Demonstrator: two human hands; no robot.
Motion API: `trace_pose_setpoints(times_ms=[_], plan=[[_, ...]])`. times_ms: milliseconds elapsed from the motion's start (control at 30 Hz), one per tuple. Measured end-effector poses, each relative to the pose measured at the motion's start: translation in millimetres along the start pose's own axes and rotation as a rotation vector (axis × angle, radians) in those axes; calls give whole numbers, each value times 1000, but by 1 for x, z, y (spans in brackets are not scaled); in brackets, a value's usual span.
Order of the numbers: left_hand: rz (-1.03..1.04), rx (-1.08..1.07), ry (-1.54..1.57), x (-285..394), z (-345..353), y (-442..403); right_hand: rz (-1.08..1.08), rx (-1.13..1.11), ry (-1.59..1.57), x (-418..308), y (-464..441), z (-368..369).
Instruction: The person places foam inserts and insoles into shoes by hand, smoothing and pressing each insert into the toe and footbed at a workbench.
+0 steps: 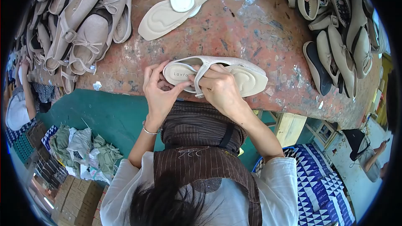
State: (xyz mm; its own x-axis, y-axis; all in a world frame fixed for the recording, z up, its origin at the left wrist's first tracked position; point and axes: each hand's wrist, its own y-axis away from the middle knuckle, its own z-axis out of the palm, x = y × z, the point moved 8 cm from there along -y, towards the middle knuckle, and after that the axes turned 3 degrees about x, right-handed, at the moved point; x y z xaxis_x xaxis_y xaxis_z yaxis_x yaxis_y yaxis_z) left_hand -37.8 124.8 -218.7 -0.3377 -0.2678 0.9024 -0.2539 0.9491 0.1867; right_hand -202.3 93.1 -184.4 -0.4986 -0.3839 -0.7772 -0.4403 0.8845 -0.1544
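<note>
Matt cloth-like shoe (pixel 228 61), smooth insole (pixel 178 72), rough scuffed tabletop (pixel 268 29), cloth apron (pixel 197 165)

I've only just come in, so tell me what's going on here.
A person in a brown pinstriped apron is handling a beige fabric shoe with a strap. The left hand holds its heel end; the right hand is at the strap, its fingertips hidden. A cream insole with dark lettering shows in the heel. Loose pale insoles lie farther back on the worn reddish tabletop.

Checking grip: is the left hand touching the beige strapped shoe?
Touching: the head view shows the left hand gripping the beige strapped shoe at its heel.
</note>
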Motion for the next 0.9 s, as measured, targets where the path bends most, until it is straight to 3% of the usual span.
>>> trace_pose_setpoints(times_ms=[333, 400, 433, 500, 533, 633, 767, 800, 900], plan=[[34, 82, 64, -15, -4, -17, -178, -92, 239, -12, 7, 11], [-50, 81, 127, -25, -4, -20, -229, -158, 271, -15, 10, 13], [-94, 79, 159, -30, -4, -21, -256, -195, 199, -17, 12, 17], [19, 100, 100, -29, -5, -24, -310, -262, 59, -17, 9, 27], [78, 109, 71, -27, -6, -25, -308, -370, 73, -12, 6, 34], [39, 79, 53, -23, -5, -26, -278, -351, 201, -22, 5, 30], [-6, 68, -13, -15, -7, -27, -97, -248, 480, -16, 25, 1], [-7, 71, -35, -14, -7, -27, -143, -121, 513, -25, 23, -4], [-100, 13, -71, -4, -3, -21, -140, -222, 489, -25, 17, -8]])
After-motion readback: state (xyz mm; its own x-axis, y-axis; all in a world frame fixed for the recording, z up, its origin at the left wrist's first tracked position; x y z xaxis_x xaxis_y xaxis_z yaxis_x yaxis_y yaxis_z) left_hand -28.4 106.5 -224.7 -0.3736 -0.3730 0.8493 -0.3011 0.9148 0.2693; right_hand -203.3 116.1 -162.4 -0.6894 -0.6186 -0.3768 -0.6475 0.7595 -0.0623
